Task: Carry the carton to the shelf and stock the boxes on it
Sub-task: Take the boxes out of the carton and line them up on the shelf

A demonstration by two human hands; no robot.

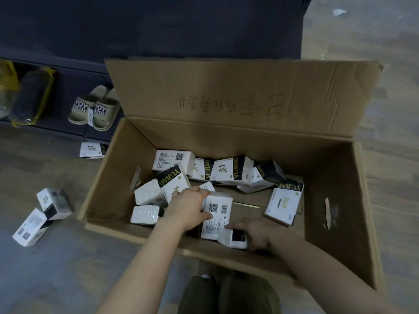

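The open brown carton (pixel 335 207) stands on the floor in front of the dark shelf (pixel 68 123). Several white and black boxes (pixel 229 171) lie loose inside it. Both my hands reach into the carton near its front wall. My left hand (pixel 189 207) grips a white box with a QR code (pixel 218 211) from its left side. My right hand (pixel 254 234) holds a second white box (pixel 233 239) that lies just below the first one. My thumb lies on the upper box.
Two boxes (pixel 43 214) lie on the floor left of the carton, and one box (pixel 93 150) sits at the shelf's foot. On the low shelf are beige slippers (pixel 95 109) and a bagged dark pair (pixel 31 96). My knees (pixel 229 293) are below the carton.
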